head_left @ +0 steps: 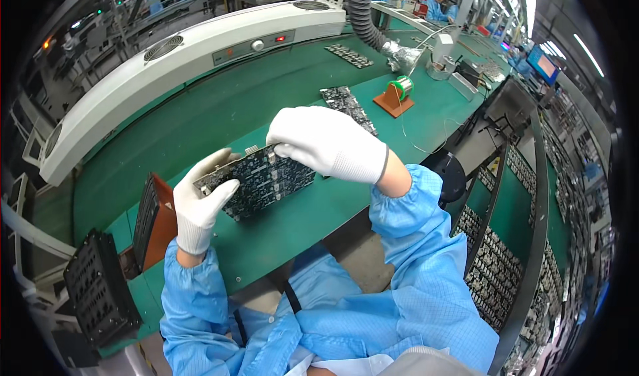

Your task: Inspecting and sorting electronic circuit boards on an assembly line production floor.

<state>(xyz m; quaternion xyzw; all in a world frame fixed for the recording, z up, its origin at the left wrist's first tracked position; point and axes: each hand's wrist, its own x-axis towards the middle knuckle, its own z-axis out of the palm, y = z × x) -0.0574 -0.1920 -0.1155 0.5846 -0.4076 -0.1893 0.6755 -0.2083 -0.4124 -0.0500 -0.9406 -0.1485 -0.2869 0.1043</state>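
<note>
A dark circuit board [263,184], crowded with small parts, is held tilted above the green bench [279,223]. My left hand [203,199], in a white glove, grips its left end with the thumb across the near face and the fingers behind. At the board's upper right edge, my gloved right hand [326,143] is closed with its thumb and fingertips pinching there; whether a small part sits between them is hidden. Behind the right hand lies a second circuit board [347,104] on the bench.
A solder spool [402,86] on a brown stand sits beyond my right hand. A white fan unit [200,63] spans the back. To the left stand a brown holder [156,223] and a black tray [100,289]. Racks of boards [496,276] line the right. People work far off.
</note>
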